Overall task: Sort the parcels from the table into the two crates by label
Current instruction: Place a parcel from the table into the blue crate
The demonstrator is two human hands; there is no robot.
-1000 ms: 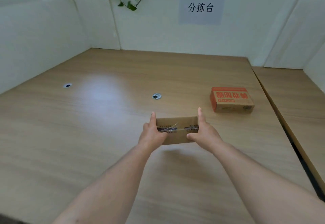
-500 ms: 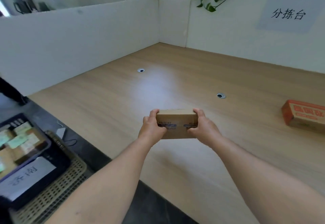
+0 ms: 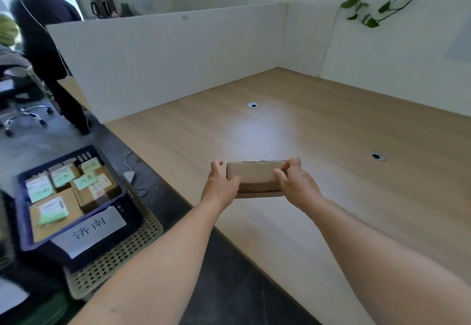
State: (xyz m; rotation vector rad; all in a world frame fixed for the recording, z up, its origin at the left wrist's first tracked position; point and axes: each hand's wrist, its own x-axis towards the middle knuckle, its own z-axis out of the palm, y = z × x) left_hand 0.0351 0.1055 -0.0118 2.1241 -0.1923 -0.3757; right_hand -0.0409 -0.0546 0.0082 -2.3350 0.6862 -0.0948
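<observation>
A small brown cardboard parcel (image 3: 254,178) is held in the air above the wooden table's (image 3: 344,161) near left edge. My left hand (image 3: 220,185) grips its left end and my right hand (image 3: 297,184) grips its right end, fingers curled over the top. Its plain brown sides face me and no label shows. At the lower left a dark blue crate (image 3: 23,225) sits on the floor with several labelled brown parcels inside and a white paper sign on its front wall.
A beige perforated basket (image 3: 122,253) lies under the blue crate. White partition walls (image 3: 165,62) ring the table. Two cable holes (image 3: 252,105) dot the tabletop. A person in dark clothes (image 3: 51,52) stands at the far left beside an office chair.
The view has swung left, bringing the blue crate fully into sight and the red-topped box out of frame. Both hands have tilted the parcel, so its printed face no longer shows.
</observation>
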